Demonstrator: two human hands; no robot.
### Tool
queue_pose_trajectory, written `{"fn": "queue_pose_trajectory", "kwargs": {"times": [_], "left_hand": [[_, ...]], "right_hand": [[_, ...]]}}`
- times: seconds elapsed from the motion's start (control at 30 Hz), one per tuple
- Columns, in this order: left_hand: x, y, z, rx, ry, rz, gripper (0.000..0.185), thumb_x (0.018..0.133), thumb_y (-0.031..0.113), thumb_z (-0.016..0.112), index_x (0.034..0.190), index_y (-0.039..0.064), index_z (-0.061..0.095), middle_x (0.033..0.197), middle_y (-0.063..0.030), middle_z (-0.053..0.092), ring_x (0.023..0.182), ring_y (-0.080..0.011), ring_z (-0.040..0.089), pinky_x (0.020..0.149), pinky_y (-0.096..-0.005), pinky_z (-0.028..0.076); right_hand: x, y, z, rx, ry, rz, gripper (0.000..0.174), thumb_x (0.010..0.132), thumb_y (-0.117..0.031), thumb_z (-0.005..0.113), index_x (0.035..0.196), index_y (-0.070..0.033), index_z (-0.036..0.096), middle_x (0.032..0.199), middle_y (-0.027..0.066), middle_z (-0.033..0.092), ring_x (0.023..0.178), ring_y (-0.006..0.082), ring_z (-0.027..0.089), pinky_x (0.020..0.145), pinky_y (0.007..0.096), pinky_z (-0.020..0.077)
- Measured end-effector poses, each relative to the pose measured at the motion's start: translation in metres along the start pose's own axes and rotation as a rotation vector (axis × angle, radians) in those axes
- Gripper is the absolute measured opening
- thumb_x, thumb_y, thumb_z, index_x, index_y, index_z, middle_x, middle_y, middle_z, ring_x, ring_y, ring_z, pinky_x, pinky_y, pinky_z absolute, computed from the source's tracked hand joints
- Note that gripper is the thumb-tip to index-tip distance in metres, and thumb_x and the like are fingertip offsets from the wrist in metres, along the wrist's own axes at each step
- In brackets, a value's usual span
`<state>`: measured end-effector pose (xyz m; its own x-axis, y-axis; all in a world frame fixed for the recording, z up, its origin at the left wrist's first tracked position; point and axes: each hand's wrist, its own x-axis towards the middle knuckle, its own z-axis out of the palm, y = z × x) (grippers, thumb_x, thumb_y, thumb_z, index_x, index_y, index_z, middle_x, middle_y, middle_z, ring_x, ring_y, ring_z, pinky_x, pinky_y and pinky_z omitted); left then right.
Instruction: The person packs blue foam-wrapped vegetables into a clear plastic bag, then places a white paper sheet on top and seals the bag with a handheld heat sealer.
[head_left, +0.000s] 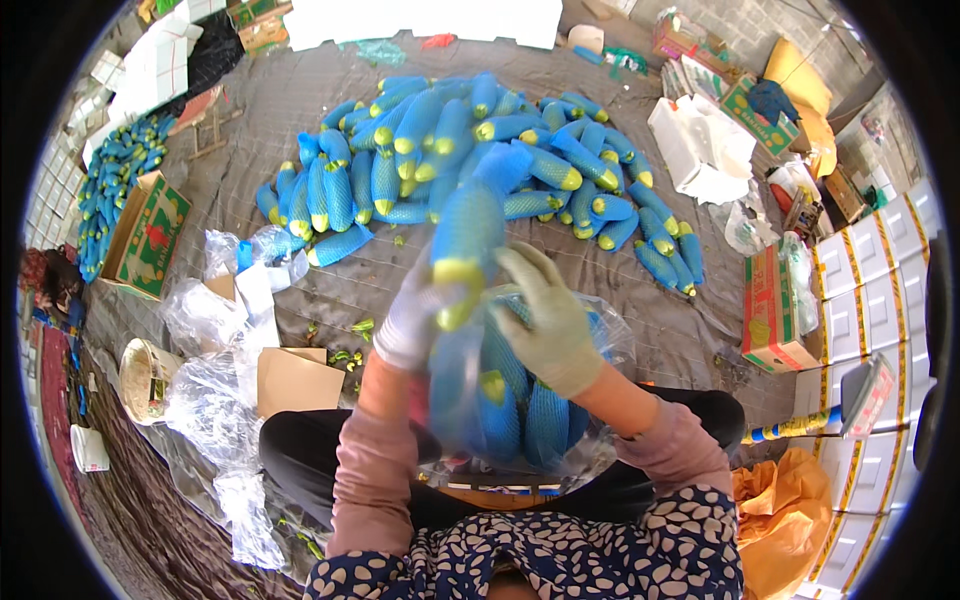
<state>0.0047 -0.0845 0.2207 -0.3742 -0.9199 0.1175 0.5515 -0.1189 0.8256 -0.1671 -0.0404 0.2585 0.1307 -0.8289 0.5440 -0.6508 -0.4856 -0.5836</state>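
Note:
A long vegetable in a blue foam net sleeve (469, 225), its yellow-green end down, is blurred in front of me. My left hand (409, 319), in a white knitted glove, grips its lower end. My right hand (551, 322), in a pale glove, has its fingers apart beside that sleeve and above a clear plastic bag (611, 326). Several blue-sleeved vegetables (501, 412) stand close together in the bag between my legs. Beyond both hands lies a large heap of similar sleeved vegetables (420, 120) on dark ground sheeting.
Crumpled clear plastic (214, 405), a cardboard piece (300, 381) and a white bucket (139, 382) lie left. A printed carton (772, 307), orange sacking (784, 517) and stacked white boxes (844, 315) stand right. Another sleeved heap (112, 180) lies far left beside an open banana carton (150, 236).

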Motion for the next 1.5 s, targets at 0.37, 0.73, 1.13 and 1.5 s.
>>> {"fn": "queue_pose_trajectory", "kwargs": {"times": [0.37, 0.73, 1.13, 1.5], "left_hand": [[-0.092, -0.006, 0.064, 0.074, 0.172, 0.163, 0.082, 0.075, 0.011, 0.066, 0.144, 0.002, 0.021, 0.129, -0.0126, 0.048, 0.114, -0.0216, 0.051, 0.094, -0.0326, 0.044], [-0.08, -0.082, 0.098, 0.331, 0.542, 0.449, 0.047, 0.096, 0.031, 0.037, 0.126, -0.004, 0.045, 0.117, -0.0127, 0.054, 0.104, -0.022, 0.054, 0.089, -0.0335, 0.044], [-0.152, -0.045, 0.078, 0.825, 0.332, -0.136, 0.022, 0.083, -0.003, 0.059, 0.105, -0.001, 0.063, 0.089, -0.0039, 0.065, 0.082, -0.0103, 0.059, 0.077, -0.0243, 0.048], [-0.148, -0.02, 0.075, -0.107, 0.338, -0.052, 0.07, 0.081, 0.036, 0.066, 0.133, 0.001, 0.038, 0.121, -0.0183, 0.053, 0.107, -0.0294, 0.056, 0.091, -0.0412, 0.048]], "right_hand": [[-0.031, -0.042, -0.023, 0.22, 0.281, -0.06, 0.022, 0.076, 0.007, 0.058, 0.095, -0.003, 0.062, 0.093, 0.0085, 0.061, 0.073, 0.0191, 0.061, 0.066, 0.0274, 0.0495], [-0.091, -0.051, -0.034, 0.638, 0.214, 0.294, 0.067, 0.073, -0.004, 0.07, 0.131, 0.004, 0.038, 0.114, 0.0122, 0.054, 0.104, 0.0183, 0.054, 0.091, 0.0304, 0.0443], [-0.13, -0.041, -0.001, 1.173, 0.356, 0.738, 0.079, 0.074, -0.005, 0.069, 0.141, 0.001, 0.028, 0.119, 0.0142, 0.053, 0.101, 0.0176, 0.055, 0.084, 0.0277, 0.0478], [-0.145, 0.034, -0.025, -0.528, 0.119, 0.311, 0.039, 0.077, -0.023, 0.067, 0.111, -0.007, 0.057, 0.119, 0.0183, 0.056, 0.105, 0.0324, 0.057, 0.086, 0.0373, 0.046]]}}
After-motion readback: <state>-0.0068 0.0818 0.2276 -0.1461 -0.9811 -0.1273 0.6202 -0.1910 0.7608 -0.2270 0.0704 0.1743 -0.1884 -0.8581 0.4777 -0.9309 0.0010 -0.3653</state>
